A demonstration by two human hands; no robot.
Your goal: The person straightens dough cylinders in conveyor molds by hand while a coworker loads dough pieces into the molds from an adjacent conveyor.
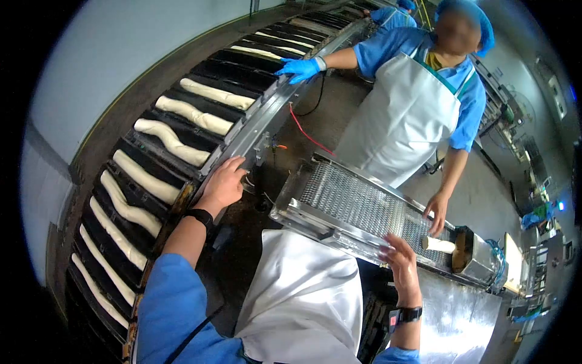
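My left hand [225,182] rests on the metal rail [247,128] beside the black trays, fingers stretched out and holding nothing. Long pale dough strips [173,141] lie in those trays, one strip to a tray. At the near side of a metal mesh conveyor [348,197], my right hand [400,262] is raised with its fingers apart and nothing in them. A short dough roll [438,244] sits on the mesh at the right, just outside the outlet of a metal machine [476,258]. A co-worker's bare hand [438,212] hovers close to that roll.
Across the conveyor stands a co-worker in a white apron [403,115], whose blue-gloved hand [301,68] lies on the rail. Another person [394,17] is farther back. A red cable [309,134] hangs near the conveyor's left end. A shiny metal surface [458,315] is at my right.
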